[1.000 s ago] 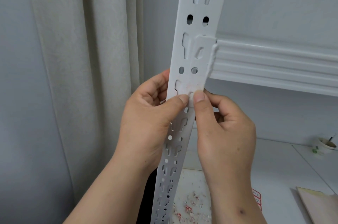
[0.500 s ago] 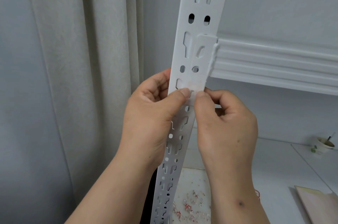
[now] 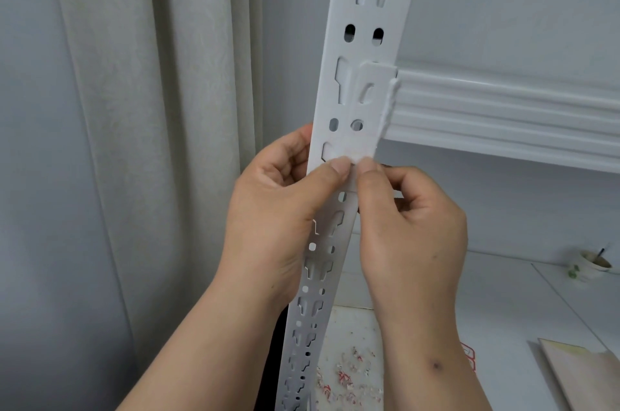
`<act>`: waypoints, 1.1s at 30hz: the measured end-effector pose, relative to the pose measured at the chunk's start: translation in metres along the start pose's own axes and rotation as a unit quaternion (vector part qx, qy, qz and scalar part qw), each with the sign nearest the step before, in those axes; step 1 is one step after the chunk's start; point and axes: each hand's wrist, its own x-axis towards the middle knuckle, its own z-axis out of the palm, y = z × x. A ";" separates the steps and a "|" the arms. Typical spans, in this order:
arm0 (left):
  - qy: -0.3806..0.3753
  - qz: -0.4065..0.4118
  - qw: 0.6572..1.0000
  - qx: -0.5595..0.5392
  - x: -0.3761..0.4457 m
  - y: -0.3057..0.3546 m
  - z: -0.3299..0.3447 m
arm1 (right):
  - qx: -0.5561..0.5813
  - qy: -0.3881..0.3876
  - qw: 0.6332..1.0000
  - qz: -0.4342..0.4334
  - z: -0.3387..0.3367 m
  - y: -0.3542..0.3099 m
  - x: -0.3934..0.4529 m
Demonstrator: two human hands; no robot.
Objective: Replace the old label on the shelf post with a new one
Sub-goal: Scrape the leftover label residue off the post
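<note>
A white slotted shelf post (image 3: 364,43) runs up the middle of the view. On its front, just under a round hole, lies a faint pinkish-white patch of label (image 3: 352,152). My left hand (image 3: 275,209) grips the post from the left, thumb pressed on the front below the patch. From the right, my right hand (image 3: 412,226) holds the post with curled fingers, and its thumb tip sits beside the left thumb. The thumbs hide the patch's lower edge.
A white ribbed shelf beam (image 3: 503,115) hooks into the post and runs right. A pale curtain (image 3: 151,108) hangs at the left. Below, small red-and-white paper scraps (image 3: 349,377) litter a white surface, with a paper cup (image 3: 592,264) and a beige sheet (image 3: 577,373) further right.
Both thumbs have slid a little way up the post and closer together, reaching the lower edge of the patch. The post itself has not moved.
</note>
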 end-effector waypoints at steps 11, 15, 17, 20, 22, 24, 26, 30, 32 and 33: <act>-0.008 -0.003 1.000 0.019 0.000 0.001 -0.003 | -0.008 -0.007 1.000 -0.003 -0.002 0.004 -0.003; 0.006 -0.006 1.000 0.004 0.000 -0.001 0.000 | -0.016 -0.001 1.000 -0.014 0.000 0.002 0.000; 0.010 -0.007 1.000 0.006 0.001 -0.002 -0.001 | -0.021 -0.004 1.000 -0.014 -0.001 0.003 -0.001; 0.005 -0.009 1.000 0.004 0.001 -0.002 -0.003 | -0.024 -0.012 1.000 -0.006 -0.003 0.005 -0.003; 0.003 -0.010 1.000 0.004 0.001 -0.001 -0.003 | -0.018 -0.010 1.000 0.000 -0.003 0.005 -0.004; 0.007 -0.010 1.000 0.003 0.001 -0.001 -0.002 | -0.008 -0.006 1.000 0.001 -0.002 0.004 -0.002; 0.014 -0.010 1.000 0.002 0.000 -0.001 0.001 | -0.011 -0.002 1.000 -0.009 -0.001 0.003 -0.001; 0.023 -0.014 1.000 0.006 0.001 0.000 0.001 | -0.020 -0.008 1.000 -0.013 -0.002 0.005 -0.002; 0.024 -0.016 1.000 0.009 0.001 -0.001 -0.001 | -0.022 -0.012 1.000 -0.011 -0.003 0.007 -0.004; 0.024 -0.017 1.000 0.008 0.001 -0.001 -0.001 | -0.021 -0.012 1.000 -0.009 -0.004 0.007 -0.004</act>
